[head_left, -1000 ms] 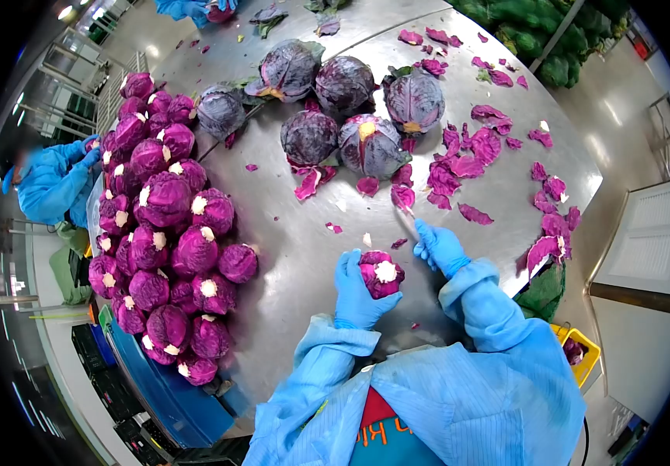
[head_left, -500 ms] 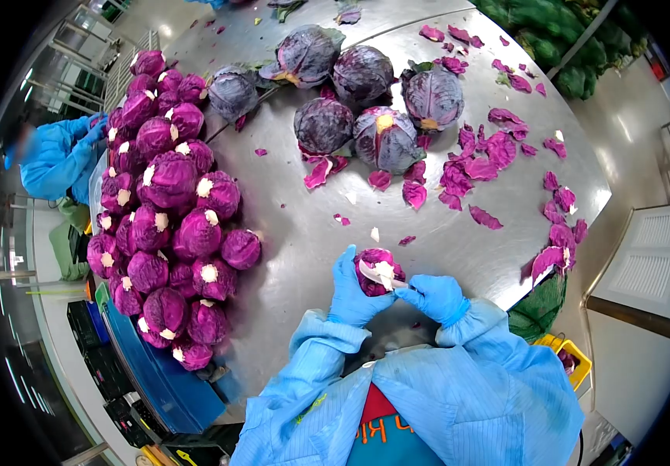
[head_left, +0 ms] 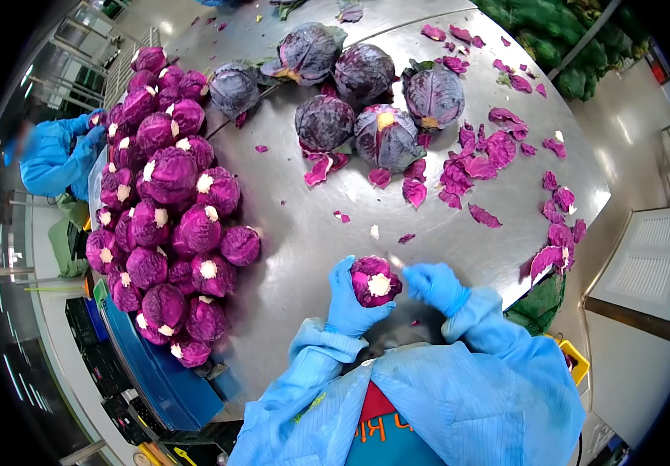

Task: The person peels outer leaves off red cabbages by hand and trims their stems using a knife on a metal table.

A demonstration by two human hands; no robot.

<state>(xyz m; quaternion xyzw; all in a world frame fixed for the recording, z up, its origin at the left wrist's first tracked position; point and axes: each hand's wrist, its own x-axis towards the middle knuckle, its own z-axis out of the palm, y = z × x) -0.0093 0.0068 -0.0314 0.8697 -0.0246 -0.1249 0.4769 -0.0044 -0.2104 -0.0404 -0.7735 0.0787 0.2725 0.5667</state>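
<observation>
My left hand, in a blue glove, is wrapped round a small red cabbage whose pale cut stem faces up. Just right of it, my right hand grips a knife; its blade looks blurred and stands apart from the cabbage. Bright purple cabbages with white cut stems are heaped on the left. Dark, bluish cabbages with outer leaves sit beyond my hands.
Loose purple leaves lie along the right side of the metal table. A person in blue stands at the far left. A yellow crate is at lower right, a blue bin at lower left.
The knife first came onto the cabbage's stem, then moved off it to the upper right with my right hand. The pale stem face now shows uncovered. The view has shifted slightly.
</observation>
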